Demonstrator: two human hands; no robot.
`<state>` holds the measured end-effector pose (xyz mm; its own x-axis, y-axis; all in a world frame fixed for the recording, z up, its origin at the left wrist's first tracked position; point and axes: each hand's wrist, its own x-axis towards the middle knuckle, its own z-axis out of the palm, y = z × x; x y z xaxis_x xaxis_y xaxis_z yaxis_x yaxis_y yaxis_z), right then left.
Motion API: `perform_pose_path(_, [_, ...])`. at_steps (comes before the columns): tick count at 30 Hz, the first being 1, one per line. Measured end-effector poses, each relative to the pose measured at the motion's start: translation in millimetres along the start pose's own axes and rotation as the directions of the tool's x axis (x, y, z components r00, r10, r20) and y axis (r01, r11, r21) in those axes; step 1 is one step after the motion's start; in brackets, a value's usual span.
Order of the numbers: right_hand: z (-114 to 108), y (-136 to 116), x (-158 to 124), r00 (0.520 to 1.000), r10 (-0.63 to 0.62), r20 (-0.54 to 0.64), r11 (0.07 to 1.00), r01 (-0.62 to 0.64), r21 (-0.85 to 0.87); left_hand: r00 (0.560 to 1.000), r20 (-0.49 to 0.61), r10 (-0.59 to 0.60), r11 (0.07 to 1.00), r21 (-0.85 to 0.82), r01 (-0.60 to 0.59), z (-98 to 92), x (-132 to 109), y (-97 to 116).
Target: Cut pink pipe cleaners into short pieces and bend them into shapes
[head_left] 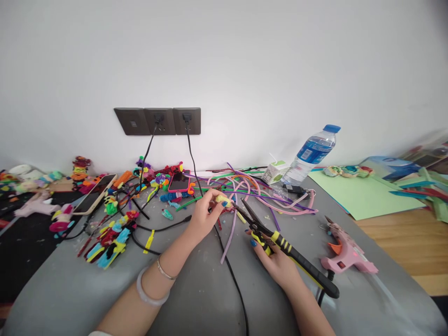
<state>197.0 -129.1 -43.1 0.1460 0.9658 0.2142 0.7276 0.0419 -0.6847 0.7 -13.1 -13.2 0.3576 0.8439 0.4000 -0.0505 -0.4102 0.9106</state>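
My left hand (207, 209) is closed in a pinch on a small, fuzzy pale-yellow pipe cleaner piece (224, 200). In my right hand (275, 261) is a pair of long-nosed pliers (301, 263) with black and yellow handles. The plier jaws are parted and point left, with one tip close to the yellow piece; whether they touch I cannot tell. Behind and below both hands lies a tangle of pink and purple pipe cleaners (250, 184).
A pink glue gun (350, 254) lies at right. Behind stand a tilted water bottle (310, 156) and a drink carton (275, 172). Colourful pipe cleaner figures (114, 240) and a phone (94, 195) lie left. A black cable (229, 266) crosses the grey table (196, 298). Green paper (367, 193) lies right.
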Motion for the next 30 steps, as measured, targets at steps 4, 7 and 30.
perform_pose_path(4, [3, 4, -2, 0.999, 0.011, -0.037, 0.999, -0.012, -0.044, 1.0, 0.025, 0.008, 0.999, -0.036, -0.007, -1.0, 0, 1])
perform_pose_path(7, [3, 7, -3, 1.0, 0.015, -0.004, 0.998, -0.016, -0.063, 1.0, 0.026, 0.017, 0.998, -0.06, -0.015, -1.1, 1, 0])
perform_pose_path(30, [-3, 6, 2, 0.996, -0.019, 0.087, 0.999, 0.015, 0.041, 0.999, 0.005, -0.032, 0.995, -0.099, 0.033, 1.9, 1, 1])
